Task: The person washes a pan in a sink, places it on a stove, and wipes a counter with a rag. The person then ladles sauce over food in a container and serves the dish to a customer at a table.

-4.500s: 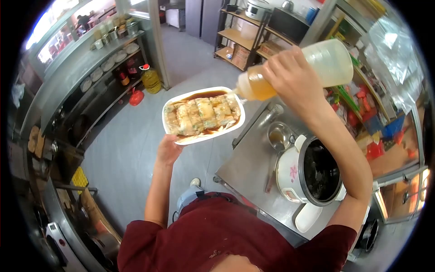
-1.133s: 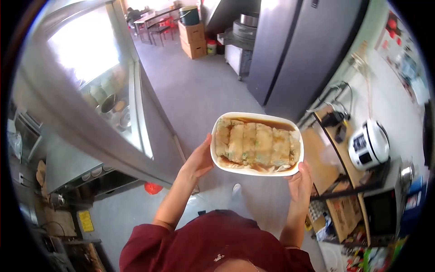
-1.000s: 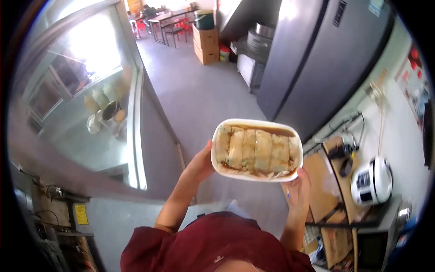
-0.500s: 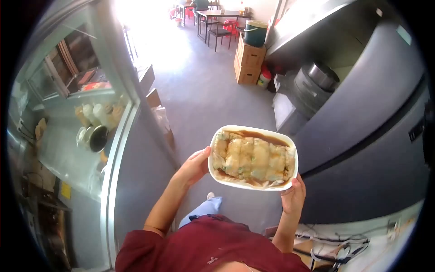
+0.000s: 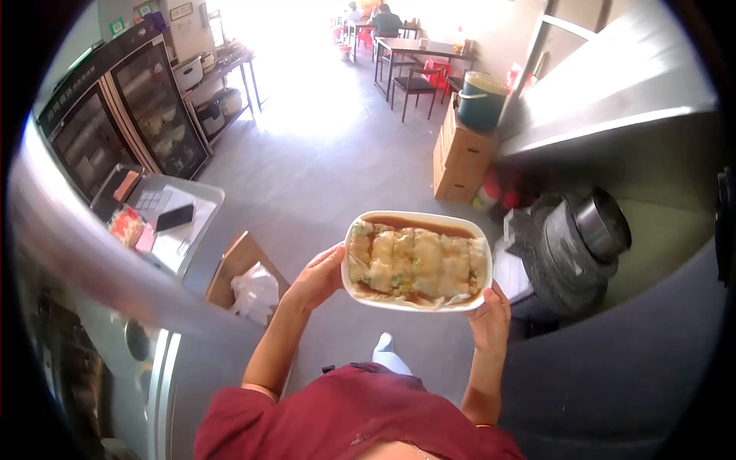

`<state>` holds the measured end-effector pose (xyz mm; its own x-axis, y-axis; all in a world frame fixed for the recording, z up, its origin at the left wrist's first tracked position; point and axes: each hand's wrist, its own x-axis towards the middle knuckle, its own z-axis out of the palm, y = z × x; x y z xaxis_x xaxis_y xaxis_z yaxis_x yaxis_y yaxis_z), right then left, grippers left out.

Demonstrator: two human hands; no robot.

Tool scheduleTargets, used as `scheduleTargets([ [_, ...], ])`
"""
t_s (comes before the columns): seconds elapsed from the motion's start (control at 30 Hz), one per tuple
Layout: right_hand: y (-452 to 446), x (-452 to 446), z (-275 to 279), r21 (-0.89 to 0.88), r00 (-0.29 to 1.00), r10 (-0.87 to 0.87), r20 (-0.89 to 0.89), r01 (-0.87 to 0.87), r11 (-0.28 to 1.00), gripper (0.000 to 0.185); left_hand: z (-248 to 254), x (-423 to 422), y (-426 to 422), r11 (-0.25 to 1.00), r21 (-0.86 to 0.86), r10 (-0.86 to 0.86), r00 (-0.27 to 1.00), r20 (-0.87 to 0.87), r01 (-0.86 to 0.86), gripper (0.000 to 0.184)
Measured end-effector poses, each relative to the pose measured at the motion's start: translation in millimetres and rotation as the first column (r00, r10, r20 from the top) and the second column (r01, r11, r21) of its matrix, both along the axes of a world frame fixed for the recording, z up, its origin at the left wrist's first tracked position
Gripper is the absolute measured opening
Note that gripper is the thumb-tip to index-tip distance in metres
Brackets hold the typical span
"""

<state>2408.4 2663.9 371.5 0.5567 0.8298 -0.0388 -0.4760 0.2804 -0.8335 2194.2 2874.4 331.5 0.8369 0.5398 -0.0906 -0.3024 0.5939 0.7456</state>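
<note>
A white oval-cornered dish [image 5: 351, 287] is held out in front of my body, roughly level. In it lie pale rolled rice noodle pieces [image 5: 418, 264] in brown sauce, with bits of green showing. My left hand [image 5: 319, 277] grips the dish's left end, thumb up at the rim. At the lower right corner, my right hand [image 5: 491, 316] holds the other end, its thumb on the rim. The fingers beneath the dish are mostly hidden.
A counter [image 5: 211, 193] with a phone [image 5: 175, 218] stands left, beside a cardboard box [image 5: 230, 264]. Boxes [image 5: 461, 161] carry a green bucket [image 5: 481, 103] at right, near a stone mill [image 5: 563, 261]. Ahead are a fridge [image 5: 157, 107], tables [image 5: 425, 47], a chair [image 5: 416, 86] and seated people [image 5: 386, 23].
I have moved forward past the glass partition; the counter, fridge and seated people have come into view. The dish stays in both hands, slightly further left in view.
</note>
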Motion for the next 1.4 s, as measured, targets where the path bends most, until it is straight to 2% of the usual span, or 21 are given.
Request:
scheduleTargets([
  [0.07,59,37,2,0.001,0.999,0.042,0.025,-0.042,0.999,0.040,-16,29,52,0.999,-0.016,0.032,0.998,0.051,-0.031,0.047],
  [0.13,121,63,6,0.000,0.997,0.079,0.019,-0.079,0.997,0.035,1,44,96,0.992,0.037,0.124,0.992,-0.014,-0.124,0.046],
  [0.37,317,162,-14,-0.005,0.970,0.243,-0.019,-0.243,0.970,0.038,-14,120,251,0.961,-0.025,0.273,0.961,-0.055,-0.274,0.044],
  [0.5,423,208,-47,0.006,0.968,0.249,-0.024,-0.249,0.969,0.039,-36,161,358,0.967,0.015,0.253,0.967,-0.036,-0.253,0.043],
  [0.6,502,228,-44,-0.049,0.974,0.224,-0.022,-0.225,0.973,0.039,-39,182,444,0.973,0.040,0.228,0.973,-0.039,-0.226,0.042],
  [0.77,629,274,-57,-0.063,0.979,0.202,-0.039,-0.205,0.977,0.037,-37,222,581,0.985,-0.022,0.172,0.985,-0.032,-0.173,0.040],
  [0.9,748,299,-68,-0.079,0.982,0.191,0.007,-0.189,0.979,0.036,-58,250,704,0.987,-0.022,0.157,0.988,0.004,-0.157,0.041],
  [1.07,912,347,-67,-0.127,0.971,0.215,0.107,-0.201,0.971,0.036,-74,301,859,0.978,-0.041,0.207,0.978,0.013,-0.206,0.041],
  [1.23,1072,400,-53,-0.173,0.972,0.223,0.080,-0.207,0.963,0.036,-71,354,1001,0.956,-0.094,0.280,0.960,0.021,-0.277,0.042],
  [1.4,1219,483,-82,-0.180,0.953,0.289,0.089,-0.270,0.946,0.037,-87,422,1136,0.945,-0.065,0.322,0.947,0.014,-0.320,0.042],
])
